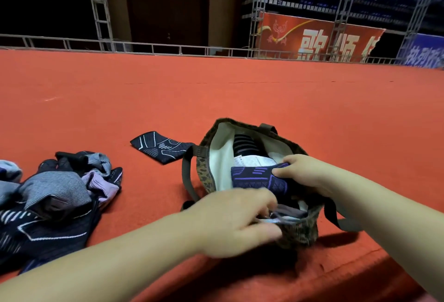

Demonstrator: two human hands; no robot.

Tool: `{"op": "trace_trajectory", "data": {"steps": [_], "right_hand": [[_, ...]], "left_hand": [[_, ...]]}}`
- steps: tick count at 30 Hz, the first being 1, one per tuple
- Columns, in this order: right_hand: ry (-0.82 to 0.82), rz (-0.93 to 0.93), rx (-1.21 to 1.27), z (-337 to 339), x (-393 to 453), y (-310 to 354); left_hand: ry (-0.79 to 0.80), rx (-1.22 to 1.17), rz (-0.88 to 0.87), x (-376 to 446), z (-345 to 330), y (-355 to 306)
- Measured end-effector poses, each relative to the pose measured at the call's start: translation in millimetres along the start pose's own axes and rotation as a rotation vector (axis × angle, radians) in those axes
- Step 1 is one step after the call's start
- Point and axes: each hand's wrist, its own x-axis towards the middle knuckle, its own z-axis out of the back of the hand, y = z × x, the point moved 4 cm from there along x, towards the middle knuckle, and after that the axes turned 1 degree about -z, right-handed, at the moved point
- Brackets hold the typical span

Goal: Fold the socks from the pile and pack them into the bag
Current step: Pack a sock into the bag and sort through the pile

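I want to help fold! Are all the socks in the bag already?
No, a pile of socks still lies on the red surface left of the bag.

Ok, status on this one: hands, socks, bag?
Right hand pushing purple-striped sock into bag. Left hand holding bag's near rim. Folded sock and pile waiting. Nothing blocking.

Matt red felt-like table cover (216, 99), knitted socks pile (55, 193), woven cloth bag (298, 232), pale lining
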Motion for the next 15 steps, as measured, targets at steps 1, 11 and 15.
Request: {"op": "trace_trajectory", "data": {"steps": [1,11,15], "right_hand": [[0.000,0.025,-0.051,1.3,1.5,-0.5],[-0.292,0.245,-0.525,2.3,6.4,6.5],[-0.321,0.461,-0.494,6.1,-27.3,31.9]], "left_hand": [[-0.037,0.019,0.015,0.4,3.0,4.3],[0.043,0.328,0.280,12.3,-0.1,49.1],[0.076,0.107,0.230,16.0,-6.4,47.1]]}}
